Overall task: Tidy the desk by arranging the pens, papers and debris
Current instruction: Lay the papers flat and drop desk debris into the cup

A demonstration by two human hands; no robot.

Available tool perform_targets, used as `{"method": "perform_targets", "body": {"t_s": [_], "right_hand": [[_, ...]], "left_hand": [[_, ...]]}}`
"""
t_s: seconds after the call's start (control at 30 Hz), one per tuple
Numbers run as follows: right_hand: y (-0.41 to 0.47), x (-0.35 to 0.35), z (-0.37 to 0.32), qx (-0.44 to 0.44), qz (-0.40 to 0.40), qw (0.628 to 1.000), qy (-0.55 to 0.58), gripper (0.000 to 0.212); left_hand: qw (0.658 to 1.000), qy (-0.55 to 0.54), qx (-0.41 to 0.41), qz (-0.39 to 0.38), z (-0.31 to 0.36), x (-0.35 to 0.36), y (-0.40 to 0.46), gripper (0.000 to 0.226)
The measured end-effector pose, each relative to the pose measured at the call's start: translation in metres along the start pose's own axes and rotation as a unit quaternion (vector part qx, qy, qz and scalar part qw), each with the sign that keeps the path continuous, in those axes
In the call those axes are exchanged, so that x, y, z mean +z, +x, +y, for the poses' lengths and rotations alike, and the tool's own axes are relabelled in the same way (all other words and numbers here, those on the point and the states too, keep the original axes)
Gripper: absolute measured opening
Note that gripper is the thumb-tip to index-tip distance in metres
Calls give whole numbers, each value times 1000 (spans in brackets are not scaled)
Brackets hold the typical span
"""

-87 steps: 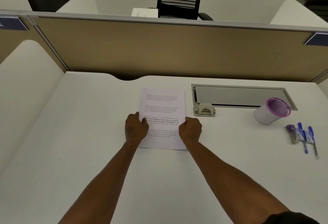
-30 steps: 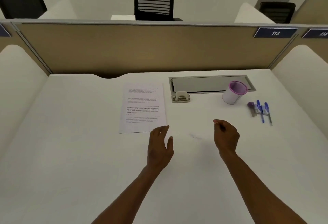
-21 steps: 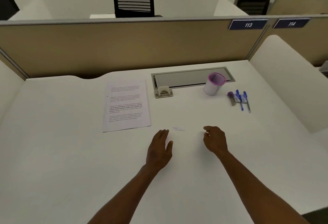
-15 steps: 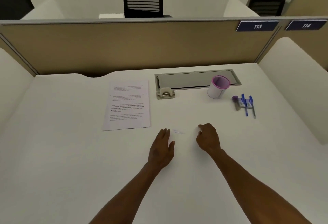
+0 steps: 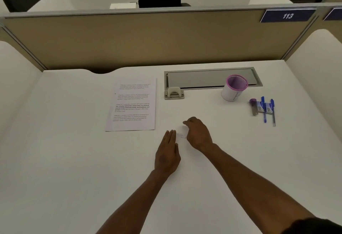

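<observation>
A printed sheet of paper [image 5: 132, 105] lies flat on the white desk [image 5: 74, 150], left of centre. Small pale paper scraps [image 5: 181, 135] lie between my hands. My left hand [image 5: 168, 152] rests flat on the desk with straight fingers, its edge beside the scraps. My right hand [image 5: 198, 133] is cupped over the scraps from the right, fingers curled; whether it grips any is hidden. Two blue pens [image 5: 268, 109] and a purple-capped tube [image 5: 253, 107] lie at the right, next to a white cup with a purple rim [image 5: 233, 90].
A grey cable hatch [image 5: 211, 78] with a latch [image 5: 174, 94] is set into the desk's back. A tan partition [image 5: 148, 37] walls the far edge, and white dividers [image 5: 314, 70] stand on both sides.
My hands left the paper sheet and moved right. Over the last second my right hand swept left across the desk toward my left hand, closing in on the scraps.
</observation>
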State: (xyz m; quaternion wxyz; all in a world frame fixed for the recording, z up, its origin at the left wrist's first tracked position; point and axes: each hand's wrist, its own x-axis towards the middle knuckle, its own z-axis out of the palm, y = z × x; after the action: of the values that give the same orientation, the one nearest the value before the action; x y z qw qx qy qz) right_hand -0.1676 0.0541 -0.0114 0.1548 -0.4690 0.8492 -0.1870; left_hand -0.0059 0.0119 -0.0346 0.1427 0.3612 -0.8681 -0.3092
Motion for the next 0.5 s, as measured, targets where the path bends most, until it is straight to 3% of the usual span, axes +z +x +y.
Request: {"method": "perform_targets", "body": {"t_s": [0.13, 0.27, 0.37, 0.43, 0.5], "right_hand": [[16, 0, -4, -78, -72, 993, -42, 55], [2, 7, 2, -158, -38, 983, -89, 50], [-21, 10, 13, -195, -26, 978, -65, 44], [-33, 8, 22, -144, 20, 989, -19, 42], [-39, 3, 32, -34, 103, 994, 26, 40]], "left_hand": [[1000, -11, -5, 11, -2, -1, 7, 51], [1000, -7, -1, 12, -8, -3, 17, 50], [999, 16, 22, -24, -13, 0, 24, 52], [997, 44, 36, -42, -15, 5, 23, 54], [996, 64, 48, -45, -14, 11, 18, 55]]}}
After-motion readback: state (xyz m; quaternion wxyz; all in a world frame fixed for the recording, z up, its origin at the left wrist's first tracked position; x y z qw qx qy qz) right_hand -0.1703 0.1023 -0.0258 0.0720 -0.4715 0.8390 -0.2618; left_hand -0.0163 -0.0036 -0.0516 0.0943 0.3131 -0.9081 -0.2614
